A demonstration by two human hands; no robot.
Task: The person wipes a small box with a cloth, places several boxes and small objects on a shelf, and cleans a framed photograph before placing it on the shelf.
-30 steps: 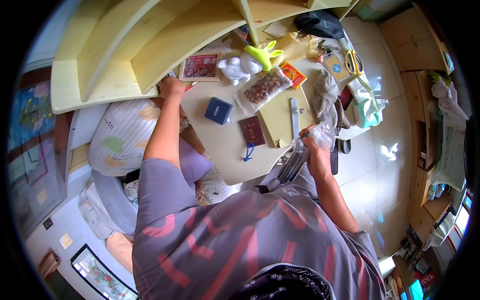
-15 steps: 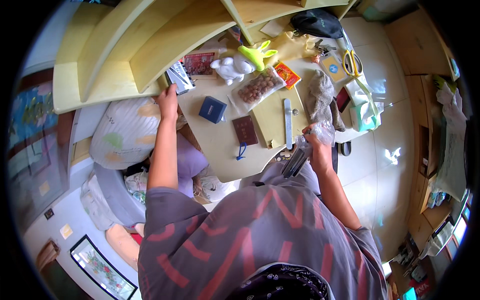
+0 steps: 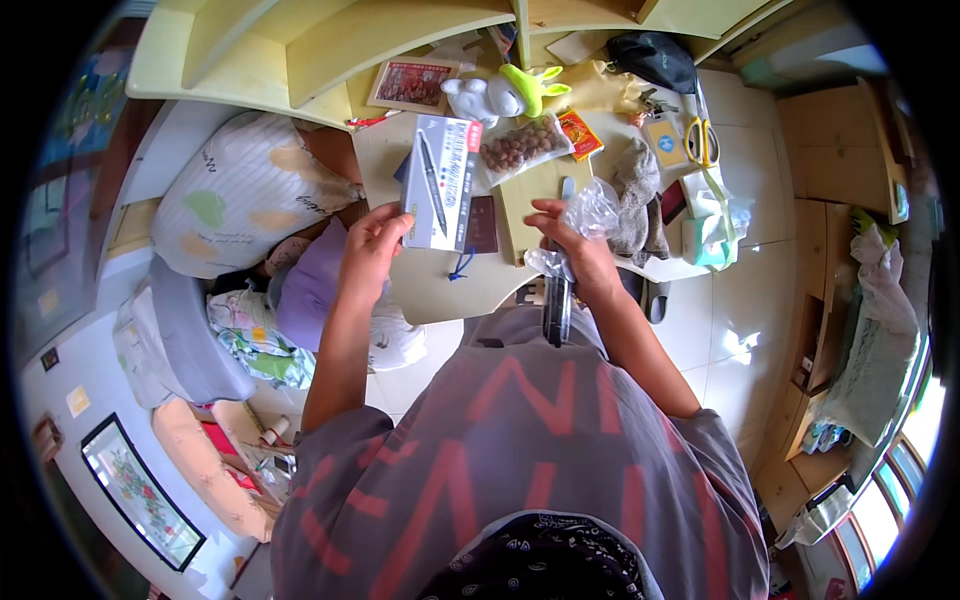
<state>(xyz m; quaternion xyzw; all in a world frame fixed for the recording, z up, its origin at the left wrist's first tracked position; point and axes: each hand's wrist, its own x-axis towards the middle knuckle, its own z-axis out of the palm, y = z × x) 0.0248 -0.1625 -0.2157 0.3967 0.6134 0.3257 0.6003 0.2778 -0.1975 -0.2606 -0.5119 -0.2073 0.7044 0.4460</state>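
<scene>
My left hand [image 3: 372,243] grips the lower edge of a grey-and-white pen box [image 3: 441,182], held upright over the wooden desk [image 3: 440,285]. My right hand [image 3: 575,250] is closed on a bundle of dark pens [image 3: 556,305] and a crumpled clear plastic wrapper [image 3: 592,208], just right of the box and over the desk's near edge. A dark red booklet [image 3: 484,224] lies on the desk between my hands, partly hidden by the box.
On the desk lie a clear bag of brown nuts [image 3: 522,145], a white and green plush toy [image 3: 500,93], a grey cloth [image 3: 633,195], yellow scissors [image 3: 699,140] and a black bag [image 3: 655,57]. Pale shelves [image 3: 330,40] rise behind. A patterned pillow [image 3: 245,190] sits left.
My left hand left the far left side of the desk and came back holding the pen box, now raised in front of me. My right hand lifted slightly with the pens.
</scene>
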